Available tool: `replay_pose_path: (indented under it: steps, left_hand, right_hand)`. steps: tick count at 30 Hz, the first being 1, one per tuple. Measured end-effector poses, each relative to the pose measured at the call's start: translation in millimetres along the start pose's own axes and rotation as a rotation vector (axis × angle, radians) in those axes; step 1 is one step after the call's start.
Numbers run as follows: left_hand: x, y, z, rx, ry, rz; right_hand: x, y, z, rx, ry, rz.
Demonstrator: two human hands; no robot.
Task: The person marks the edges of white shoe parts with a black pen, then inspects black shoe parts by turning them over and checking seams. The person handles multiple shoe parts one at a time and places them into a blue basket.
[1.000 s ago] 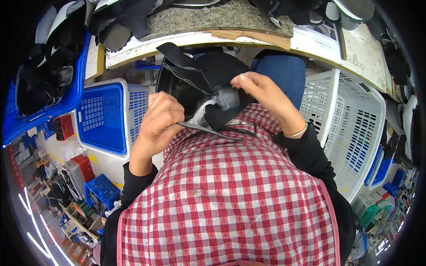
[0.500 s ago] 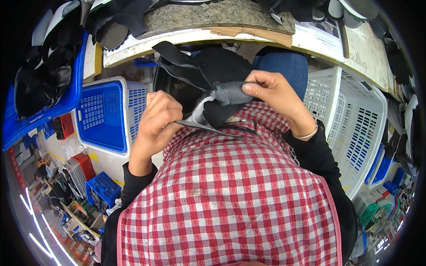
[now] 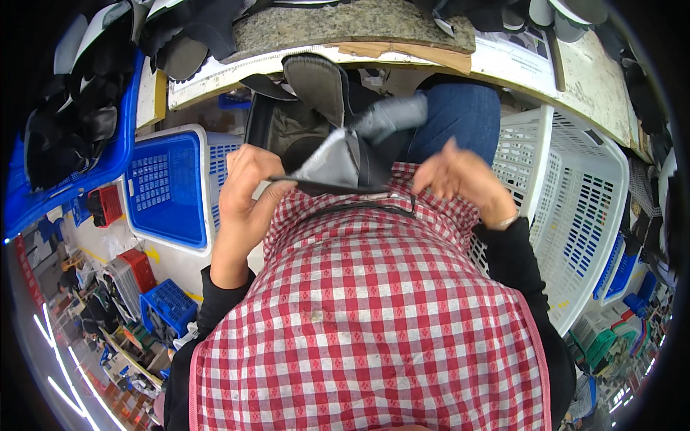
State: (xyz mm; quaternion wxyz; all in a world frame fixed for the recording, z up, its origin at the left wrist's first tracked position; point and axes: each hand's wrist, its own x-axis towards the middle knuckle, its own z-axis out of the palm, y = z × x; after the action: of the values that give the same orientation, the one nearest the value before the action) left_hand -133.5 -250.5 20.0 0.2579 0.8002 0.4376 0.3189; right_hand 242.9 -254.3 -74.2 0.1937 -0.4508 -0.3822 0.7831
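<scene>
Over my lap is a black shoe upper (image 3: 370,161) with a pale grey lining, its several flaps spread out. My left hand (image 3: 248,190) pinches its near left edge between thumb and fingers. One rounded flap (image 3: 316,82) stands up at the far side, and a grey flap (image 3: 395,116) sticks out to the right, smeared by motion. My right hand (image 3: 460,183) is off the upper, to the right of it. Its fingers are blurred but look apart, with nothing in them.
A worn workbench with a stone slab (image 3: 352,32) lies ahead. A blue-lined crate (image 3: 165,190) stands to the left and white perforated baskets (image 3: 575,208) to the right. Black shoe parts (image 3: 72,122) fill a blue bin at the far left.
My right hand has let go of the grey flap and moved down and right. The upper has opened out and turned, showing more of its lining. My left hand still grips its edge.
</scene>
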Motion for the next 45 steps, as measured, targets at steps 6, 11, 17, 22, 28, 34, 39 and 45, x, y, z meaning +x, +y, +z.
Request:
replay_pose_path:
  steps: [6, 11, 17, 22, 28, 34, 39, 45]
  left_hand:
    - [12, 24, -1, 0.193, -0.087, -0.004]
    - [3, 49, -2, 0.483, -0.016, -0.234]
    - [-7, 40, 5, -0.002, 0.052, -0.604]
    - [10, 44, 15, 0.271, 0.048, 0.069]
    - [28, 51, 22, 0.151, -0.078, 0.1]
    - [-19, 31, 22, 0.243, 0.026, 0.15]
    - [-54, 20, 23, 0.072, 0.124, 0.067]
    - [-60, 30, 21, 0.128, 0.066, -0.095]
  right_hand:
    - [13, 15, 61, 0.46, -0.016, -0.081]
    - [38, 2, 80, 0.974, -0.35, 0.156]
    - [44, -20, 89, 1.073, -0.042, 0.054]
    - [28, -48, 55, 1.175, -0.234, -0.578]
    - [3, -91, 66, -0.586, -0.164, -0.931]
    - [37, -61, 85, -1.344, 0.287, -1.052]
    - [46, -46, 106, -1.283, 0.243, -1.21]
    - [37, -55, 115, -1.296, 0.138, -1.226]
